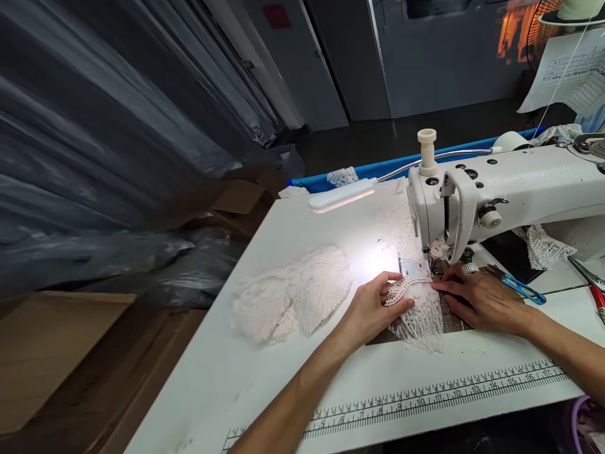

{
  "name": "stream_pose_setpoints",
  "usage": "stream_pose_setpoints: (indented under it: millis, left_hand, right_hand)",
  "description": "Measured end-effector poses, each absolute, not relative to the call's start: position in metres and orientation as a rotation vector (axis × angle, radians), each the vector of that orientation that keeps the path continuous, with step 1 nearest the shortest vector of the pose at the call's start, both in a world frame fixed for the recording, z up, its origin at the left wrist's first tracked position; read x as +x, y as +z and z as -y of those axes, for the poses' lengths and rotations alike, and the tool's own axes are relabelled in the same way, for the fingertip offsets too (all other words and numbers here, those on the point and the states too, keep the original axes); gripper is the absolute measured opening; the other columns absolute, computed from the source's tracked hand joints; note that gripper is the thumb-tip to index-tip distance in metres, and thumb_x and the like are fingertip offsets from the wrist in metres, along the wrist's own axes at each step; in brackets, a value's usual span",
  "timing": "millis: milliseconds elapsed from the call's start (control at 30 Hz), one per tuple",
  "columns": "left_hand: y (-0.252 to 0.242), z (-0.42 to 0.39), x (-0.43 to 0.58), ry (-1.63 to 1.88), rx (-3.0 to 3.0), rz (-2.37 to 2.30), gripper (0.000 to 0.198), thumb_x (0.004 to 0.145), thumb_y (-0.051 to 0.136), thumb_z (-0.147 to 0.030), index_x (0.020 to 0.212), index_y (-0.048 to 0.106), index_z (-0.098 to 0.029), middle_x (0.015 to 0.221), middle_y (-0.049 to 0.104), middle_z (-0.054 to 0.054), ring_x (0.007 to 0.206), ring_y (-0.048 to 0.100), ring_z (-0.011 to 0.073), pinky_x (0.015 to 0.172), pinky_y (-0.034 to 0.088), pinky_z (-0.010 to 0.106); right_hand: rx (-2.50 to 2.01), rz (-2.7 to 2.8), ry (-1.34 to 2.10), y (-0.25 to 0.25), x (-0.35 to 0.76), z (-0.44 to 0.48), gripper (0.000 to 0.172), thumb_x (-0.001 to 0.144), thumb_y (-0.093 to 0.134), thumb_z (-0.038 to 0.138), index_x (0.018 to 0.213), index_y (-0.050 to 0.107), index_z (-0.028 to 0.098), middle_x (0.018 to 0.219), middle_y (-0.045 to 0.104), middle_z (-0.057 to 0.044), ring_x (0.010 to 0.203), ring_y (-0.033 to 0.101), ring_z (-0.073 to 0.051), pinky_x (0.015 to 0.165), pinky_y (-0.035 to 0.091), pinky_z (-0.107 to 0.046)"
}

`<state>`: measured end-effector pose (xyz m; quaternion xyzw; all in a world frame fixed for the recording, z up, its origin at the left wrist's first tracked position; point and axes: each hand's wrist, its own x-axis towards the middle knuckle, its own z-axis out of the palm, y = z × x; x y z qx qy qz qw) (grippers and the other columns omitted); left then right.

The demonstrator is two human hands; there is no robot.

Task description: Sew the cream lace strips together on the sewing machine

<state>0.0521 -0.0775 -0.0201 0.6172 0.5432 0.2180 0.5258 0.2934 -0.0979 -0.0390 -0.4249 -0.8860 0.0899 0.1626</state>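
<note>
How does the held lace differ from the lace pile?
The held lace is pinched by the left hand, the right hand at its edge; the pile lies untouched. The held lace is at the machine; the pile is off left. The held lace is partly spread; the pile is bunched. Both are pale openwork.

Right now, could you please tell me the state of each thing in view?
Held lace: partly spread
Left hand: pinching its edge
Right hand: touching it
Lace pile: crumpled, unheld
Lamp: lit
Blue snips: lying unheld
Sewing machine: running or stopped, unclear
Paper: curled
</note>
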Motion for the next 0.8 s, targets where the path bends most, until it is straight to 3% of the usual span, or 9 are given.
stream_pose_setpoints:
  millis: [167,367,533,800]
  left_hand:
    - [-0.021,0.077,0.051,0.518,1.485,-1.3,0.055,0.069,0.073,-0.044,0.113,0.054,-0.017,0.065,0.046,-0.006,0.057,0.054,0.0123,0.055,0.056,0.031]
    - [-0.019,0.078,0.05,0.501,1.499,-1.307,0.052,0.07,0.072,-0.043,0.112,0.053,-0.019,0.065,0.045,-0.008,0.05,0.058,0.0121,0.052,0.049,0.027]
    - [-0.024,0.079,0.048,0.514,1.542,-1.287,0.052,0.072,0.067,-0.048,0.114,0.053,-0.02,0.067,0.048,-0.007,0.051,0.061,0.0149,0.049,0.046,0.026]
    - [-0.021,0.081,0.049,0.498,1.623,-1.37,0.045,0.073,0.064,-0.038,0.113,0.055,-0.02,0.068,0.05,-0.005,0.049,0.056,0.0121,0.054,0.048,0.028]
  right_hand:
    - [-1.24,2.544,0.277,-0.034,0.293,0.103,0.039,0.094,0.042,0.025,0.129,0.058,0.021,0.111,0.059,-0.014,0.092,0.057,-0.025,0.075,0.051,-0.042]
    - [-1.113,2.571,0.301,-0.031,0.295,0.109,0.034,0.089,0.049,0.022,0.116,0.066,0.033,0.112,0.059,-0.007,0.099,0.056,-0.024,0.077,0.047,-0.039]
    - [-1.12,2.611,0.228,-0.032,0.295,0.109,0.035,0.087,0.052,0.02,0.116,0.066,0.033,0.112,0.059,-0.006,0.093,0.056,-0.022,0.077,0.045,-0.038]
    - [-1.118,2.599,0.18,-0.034,0.294,0.11,0.036,0.086,0.052,0.018,0.115,0.066,0.034,0.111,0.059,-0.006,0.093,0.056,-0.023,0.077,0.044,-0.039]
